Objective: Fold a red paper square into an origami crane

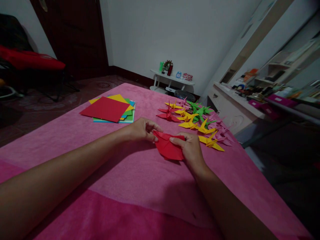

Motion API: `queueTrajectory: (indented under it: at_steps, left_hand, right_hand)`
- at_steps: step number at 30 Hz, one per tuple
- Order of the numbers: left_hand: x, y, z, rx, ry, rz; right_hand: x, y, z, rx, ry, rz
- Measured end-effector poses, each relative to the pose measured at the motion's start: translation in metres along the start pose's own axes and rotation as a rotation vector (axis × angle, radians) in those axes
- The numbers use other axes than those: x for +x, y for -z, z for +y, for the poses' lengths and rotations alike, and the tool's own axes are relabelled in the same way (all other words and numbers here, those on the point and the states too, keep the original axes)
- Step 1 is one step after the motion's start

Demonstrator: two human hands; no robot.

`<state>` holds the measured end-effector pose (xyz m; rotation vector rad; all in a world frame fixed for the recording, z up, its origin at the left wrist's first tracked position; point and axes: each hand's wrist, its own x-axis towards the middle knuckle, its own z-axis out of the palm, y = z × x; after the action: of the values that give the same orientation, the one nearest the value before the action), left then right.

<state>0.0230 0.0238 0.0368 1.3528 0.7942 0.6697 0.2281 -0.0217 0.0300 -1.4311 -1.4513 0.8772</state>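
A partly folded piece of red paper (167, 147) lies on the pink cloth (120, 173) in front of me. My left hand (141, 129) pinches its upper left corner with closed fingers. The paper's right side is gripped by my right hand (190, 149), thumb on top. Just beyond them lie several finished paper cranes (195, 121) in red, yellow, green and pink. A stack of coloured paper squares (110, 109), with a red sheet on top, sits further back to the left.
The pink-covered surface drops off at its right edge toward a dark floor. A cluttered dresser (232, 110) stands to the right, a small white shelf (170, 78) with bottles against the far wall, and a chair with a red cushion (30, 60) at the far left.
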Motion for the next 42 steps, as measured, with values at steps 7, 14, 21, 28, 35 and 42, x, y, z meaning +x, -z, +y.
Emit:
queueTrajectory:
  at_steps: [7,14,21,28,35,42]
  left_hand:
    - [-0.001,-0.015,-0.005,0.163,-0.111,0.196]
    - [-0.006,-0.026,-0.008,0.277,-0.173,0.238]
    - [-0.004,-0.016,-0.004,0.234,-0.201,0.096]
    - [-0.004,-0.011,0.002,0.238,-0.199,0.098]
    - [-0.007,-0.008,0.001,0.525,-0.413,0.193]
    - [-0.007,-0.009,-0.004,0.312,-0.217,0.185]
  right_hand:
    - [-0.003,-0.003,0.001,0.024,0.001,0.016]
    - [-0.009,-0.008,-0.009,-0.022,0.076,-0.047]
    - [-0.002,-0.005,-0.002,0.08,0.055,-0.057]
    - [0.002,-0.002,0.006,0.26,-0.089,-0.085]
    - [0.002,-0.005,0.009,0.232,-0.096,-0.078]
    - [-0.002,-0.003,0.008,0.122,-0.01,-0.099]
